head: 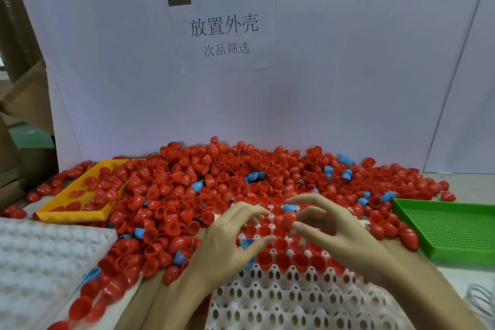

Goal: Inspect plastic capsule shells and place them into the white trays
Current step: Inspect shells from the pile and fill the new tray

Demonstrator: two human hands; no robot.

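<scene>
A large heap of red shells (203, 182), with a few blue shells (197, 186) mixed in, is spread across the bench (466, 185) against a white backboard (348, 75) bearing a printed paper sign (225, 29). A white tray (294, 300) with egg-shaped holes is seen at 6 o'clock, its far rows already filled with red shells set open side up. Over those rows both hands are held. The left hand (225, 238) is spread, its fingers apart and bent, the fingertips touching shells in the tray; nothing is seen clamped in it. The right hand (329, 225) is held at 3 o'clock of the left hand, and a red shell (288, 219) is pinched between its thumb and a finger, just above the tray. A second white tray (40, 254) is laid at 8 o'clock. A yellow basket (77, 213) holding red shells is found at 10 o'clock, and a green basket (450, 227) at 3 o'clock.
</scene>
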